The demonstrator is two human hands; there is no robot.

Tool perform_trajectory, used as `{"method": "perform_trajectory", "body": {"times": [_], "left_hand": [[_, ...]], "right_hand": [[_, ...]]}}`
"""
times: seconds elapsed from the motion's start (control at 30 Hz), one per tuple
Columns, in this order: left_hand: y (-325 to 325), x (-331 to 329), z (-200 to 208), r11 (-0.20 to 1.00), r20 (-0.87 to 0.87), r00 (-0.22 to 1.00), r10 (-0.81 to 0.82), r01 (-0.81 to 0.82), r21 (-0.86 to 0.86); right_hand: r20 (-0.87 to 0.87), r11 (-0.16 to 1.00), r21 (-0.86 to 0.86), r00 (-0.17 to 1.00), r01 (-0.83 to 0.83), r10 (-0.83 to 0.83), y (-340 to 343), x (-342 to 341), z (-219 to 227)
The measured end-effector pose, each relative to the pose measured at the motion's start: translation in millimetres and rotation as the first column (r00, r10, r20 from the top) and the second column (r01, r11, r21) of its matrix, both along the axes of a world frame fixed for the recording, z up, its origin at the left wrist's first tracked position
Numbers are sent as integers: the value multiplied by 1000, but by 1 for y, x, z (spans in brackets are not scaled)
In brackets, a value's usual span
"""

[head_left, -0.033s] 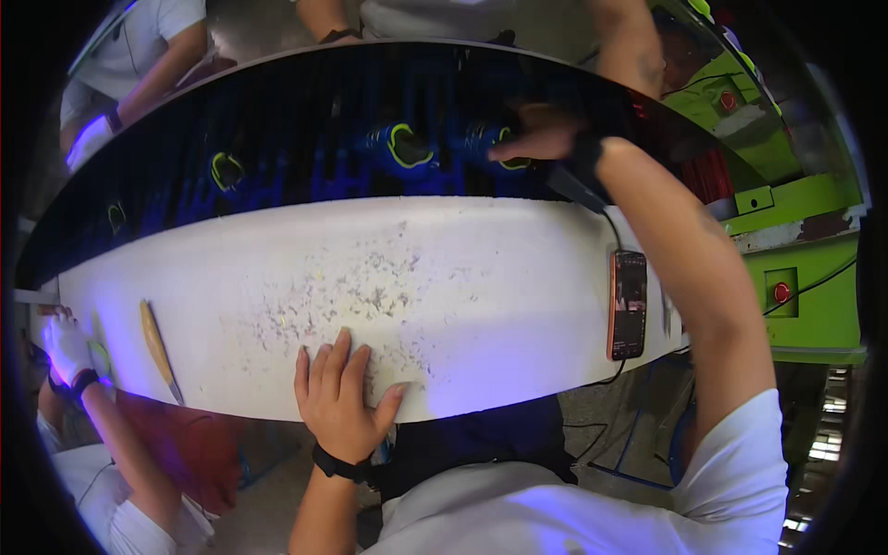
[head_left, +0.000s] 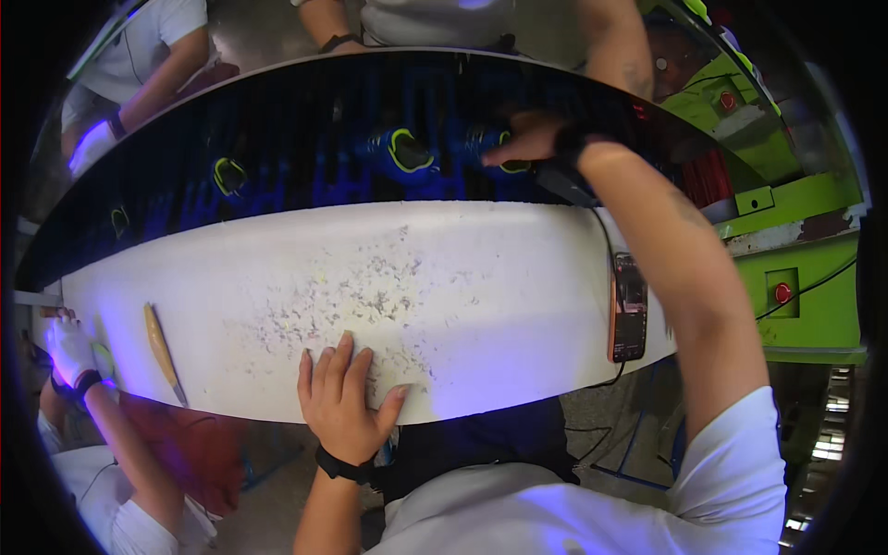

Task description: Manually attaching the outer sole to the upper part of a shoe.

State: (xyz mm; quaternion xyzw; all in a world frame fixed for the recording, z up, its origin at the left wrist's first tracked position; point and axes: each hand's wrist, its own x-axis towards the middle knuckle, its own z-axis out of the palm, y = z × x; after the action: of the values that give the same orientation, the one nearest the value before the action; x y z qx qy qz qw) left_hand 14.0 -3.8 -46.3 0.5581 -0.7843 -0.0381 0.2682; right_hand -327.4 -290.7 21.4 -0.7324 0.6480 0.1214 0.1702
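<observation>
So the right hand (head_left: 529, 139) is stretched out over the dark strip (head_left: 305, 106), right at a blue shoe with lime trim (head_left: 514, 166), partly covering it. Can't tell if that grip is actually closed on the thing or just resting there, the fingers are kinda blurry. A similar shoe (head_left: 410, 153) sits just left of it on the same strip. Left hand (head_left: 340, 407) is palm down near the front edge of the white worktop (head_left: 518, 305), fingers a bit spread, thumb out wide, grip holding nothing. Grey scraps (head_left: 370, 291) are scattered just beyond its fingertips. Off to the left there's a pointy tool with a wooden handle (head_left: 158, 340), and a phone (head_left: 630, 310) lies on the right side.
</observation>
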Motion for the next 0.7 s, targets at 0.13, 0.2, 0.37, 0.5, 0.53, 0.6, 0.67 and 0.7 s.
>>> {"method": "perform_trajectory", "body": {"times": [0.13,0.2,0.37,0.5,0.53,0.6,0.67,0.7], "left_hand": [[2,-3,1,1000,-20,1000,-9,9,3],[3,0,2,1000,-39,999,-6,6,-3],[13,2,18,999,-379,925,7,-24,-40],[24,-13,62,987,-222,962,-159,157,-25],[23,-20,60,977,-146,968,-203,210,32],[29,-36,34,960,-203,951,-234,259,106],[33,-47,19,933,-246,933,-261,309,182],[37,-49,18,947,-249,938,-243,285,148]], "right_hand": [[-34,998,0,997,-67,67,-14,10,-27],[-25,988,82,991,131,-129,5,34,6],[255,929,-115,894,-351,369,111,55,98],[186,686,-628,786,-367,590,161,68,177],[83,599,-718,811,-354,579,154,65,197],[-187,332,-856,835,-397,517,119,46,229],[-249,336,-851,874,-403,417,86,31,234],[-157,498,-797,913,-342,376,79,39,240]]}}
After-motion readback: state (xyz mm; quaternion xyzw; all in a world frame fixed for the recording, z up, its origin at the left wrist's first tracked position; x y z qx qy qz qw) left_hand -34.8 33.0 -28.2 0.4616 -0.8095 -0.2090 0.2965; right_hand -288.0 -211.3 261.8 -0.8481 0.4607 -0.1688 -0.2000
